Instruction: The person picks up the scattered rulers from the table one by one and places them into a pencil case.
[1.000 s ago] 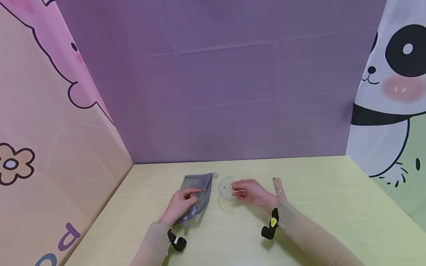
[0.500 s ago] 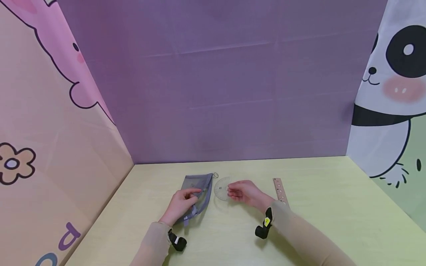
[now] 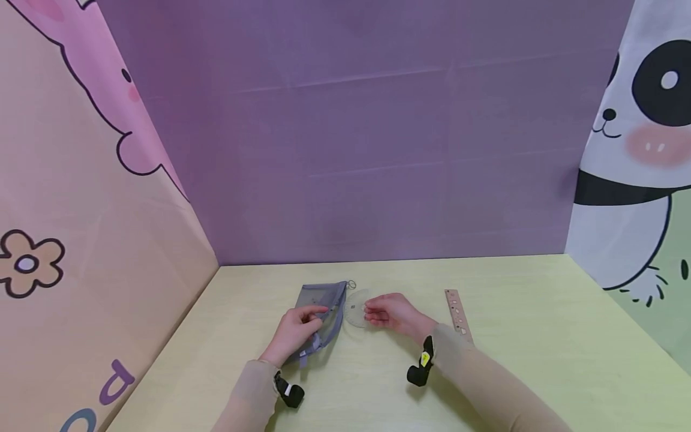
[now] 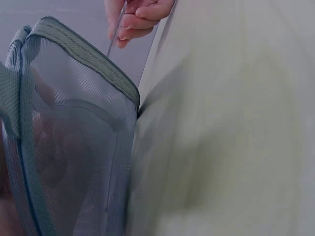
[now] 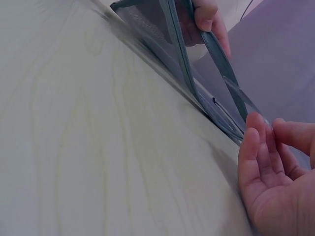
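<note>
My left hand (image 3: 296,329) grips a blue-grey mesh zip pouch (image 3: 323,294) by its edge. In the right wrist view the pouch's mouth (image 5: 184,59) gapes, its two zip bands held apart by the left fingers. My right hand (image 3: 396,313) pinches a clear plastic protractor (image 3: 353,308) between thumb and fingers. The protractor's far edge overlaps the pouch opening in the head view, and in the right wrist view its thin edge (image 5: 241,96) reaches in between the bands. Through the mesh (image 4: 74,147), the left wrist view shows blurred left fingers behind it.
To the right, a pink ruler (image 3: 457,312) with cut-out holes lies on the pale wooden table (image 3: 518,336), partly behind the right sleeve. A purple backdrop (image 3: 345,150) closes the far side, with printed cartoon panels left and right.
My right hand has moved left with the protractor, bringing its edge to the pouch's mouth. The left hand and the pouch have stayed nearly still.
</note>
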Action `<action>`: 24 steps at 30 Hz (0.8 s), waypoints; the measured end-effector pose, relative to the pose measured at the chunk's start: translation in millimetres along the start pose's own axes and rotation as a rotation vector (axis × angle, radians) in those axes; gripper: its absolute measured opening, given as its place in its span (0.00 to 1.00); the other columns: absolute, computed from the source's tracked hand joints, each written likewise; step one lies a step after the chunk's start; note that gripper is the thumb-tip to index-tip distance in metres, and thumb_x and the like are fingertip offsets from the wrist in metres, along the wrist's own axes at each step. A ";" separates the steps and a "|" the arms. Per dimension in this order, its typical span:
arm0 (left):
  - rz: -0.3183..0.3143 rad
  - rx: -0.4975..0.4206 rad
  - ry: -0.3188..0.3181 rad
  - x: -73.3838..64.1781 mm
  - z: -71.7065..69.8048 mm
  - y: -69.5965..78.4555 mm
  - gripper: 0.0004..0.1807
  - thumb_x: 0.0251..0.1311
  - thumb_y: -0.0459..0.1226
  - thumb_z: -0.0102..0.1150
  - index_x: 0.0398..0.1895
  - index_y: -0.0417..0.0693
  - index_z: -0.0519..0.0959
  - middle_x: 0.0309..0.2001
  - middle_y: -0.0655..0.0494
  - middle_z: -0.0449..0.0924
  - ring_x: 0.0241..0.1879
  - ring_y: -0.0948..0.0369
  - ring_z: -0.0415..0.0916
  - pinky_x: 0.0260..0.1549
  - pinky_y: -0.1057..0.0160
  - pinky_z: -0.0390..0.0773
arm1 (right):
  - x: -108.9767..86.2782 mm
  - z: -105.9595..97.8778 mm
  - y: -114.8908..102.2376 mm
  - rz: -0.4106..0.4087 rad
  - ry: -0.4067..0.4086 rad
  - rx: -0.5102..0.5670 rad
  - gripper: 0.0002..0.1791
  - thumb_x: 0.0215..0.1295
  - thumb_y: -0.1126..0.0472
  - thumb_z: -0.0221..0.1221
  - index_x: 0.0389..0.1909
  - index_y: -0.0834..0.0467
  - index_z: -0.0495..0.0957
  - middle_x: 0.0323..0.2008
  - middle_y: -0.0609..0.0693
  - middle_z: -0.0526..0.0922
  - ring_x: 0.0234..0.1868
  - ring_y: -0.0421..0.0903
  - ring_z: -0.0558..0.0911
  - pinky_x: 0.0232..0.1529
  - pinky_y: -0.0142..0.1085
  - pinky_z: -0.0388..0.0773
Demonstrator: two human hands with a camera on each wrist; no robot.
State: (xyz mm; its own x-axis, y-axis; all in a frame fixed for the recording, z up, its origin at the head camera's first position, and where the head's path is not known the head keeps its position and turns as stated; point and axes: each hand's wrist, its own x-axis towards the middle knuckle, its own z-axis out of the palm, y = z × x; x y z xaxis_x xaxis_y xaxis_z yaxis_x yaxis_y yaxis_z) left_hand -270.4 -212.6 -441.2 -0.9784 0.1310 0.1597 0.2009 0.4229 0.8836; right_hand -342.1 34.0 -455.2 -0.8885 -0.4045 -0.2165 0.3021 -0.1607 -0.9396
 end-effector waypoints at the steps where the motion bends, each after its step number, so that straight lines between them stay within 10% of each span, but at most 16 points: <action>1: 0.002 0.001 0.001 0.2 0.1 -0.2 0.20 0.55 0.29 0.53 0.52 0.37 0.80 0.26 0.47 0.76 0.18 0.63 0.66 0.20 0.67 0.68 | 0.7 0.9 0.3 0.003 0.002 -0.003 0.06 0.65 0.70 0.56 0.38 0.70 0.78 0.25 0.50 0.83 0.25 0.40 0.83 0.30 0.31 0.79; 14: -0.002 -0.007 0.009 0.0 -0.6 0.5 0.20 0.55 0.28 0.54 0.52 0.38 0.81 0.27 0.47 0.77 0.19 0.62 0.66 0.20 0.67 0.67 | 9.4 13.8 4.2 0.018 -0.007 -0.039 0.12 0.64 0.70 0.57 0.44 0.74 0.76 0.26 0.52 0.84 0.25 0.41 0.83 0.30 0.32 0.80; 24: 0.015 -0.008 -0.001 -17.3 -4.9 42.9 0.20 0.55 0.25 0.52 0.53 0.28 0.78 0.29 0.36 0.77 0.19 0.58 0.68 0.21 0.67 0.69 | 18.1 30.0 6.1 0.017 -0.052 -0.041 0.16 0.65 0.71 0.56 0.50 0.78 0.73 0.24 0.52 0.83 0.25 0.41 0.83 0.31 0.34 0.81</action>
State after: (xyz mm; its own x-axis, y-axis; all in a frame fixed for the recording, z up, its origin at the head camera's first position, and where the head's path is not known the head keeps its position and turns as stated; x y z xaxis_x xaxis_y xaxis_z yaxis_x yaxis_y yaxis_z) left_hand -245.1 -201.1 -403.9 -0.9752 0.1386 0.1726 0.2154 0.4138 0.8845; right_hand -346.0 -1.3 -456.9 -0.8637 -0.4537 -0.2193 0.3016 -0.1168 -0.9462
